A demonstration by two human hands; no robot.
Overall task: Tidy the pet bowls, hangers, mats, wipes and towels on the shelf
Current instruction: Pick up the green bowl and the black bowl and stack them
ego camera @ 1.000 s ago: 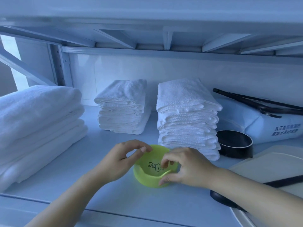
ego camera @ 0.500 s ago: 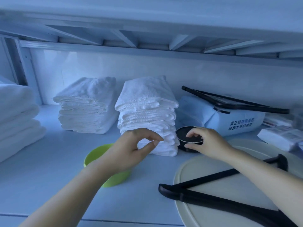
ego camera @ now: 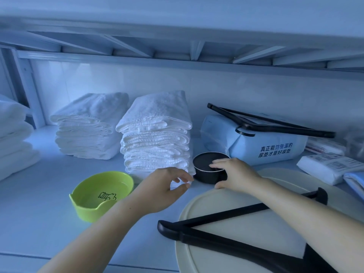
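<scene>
White shelving fills the head view, with folded towels (ego camera: 157, 133) stacked at the back of the shelf (ego camera: 39, 223). Beside them the right hand (ego camera: 234, 175) has its fingers over the rim of the black bowl (ego camera: 209, 167), thumb against the side. The left hand (ego camera: 163, 189) hovers half open, holding nothing, near the green bowl (ego camera: 101, 196). Lifting the black one straight up should spare the towel stack. A blue pack (ego camera: 254, 146) carries Chinese print; no brand is legible.

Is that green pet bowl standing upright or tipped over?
Upright. The green bowl rests on its base on the shelf, with its opening facing up and the cartoon drawing on its inside bottom in view. Neither hand touches it.
</scene>
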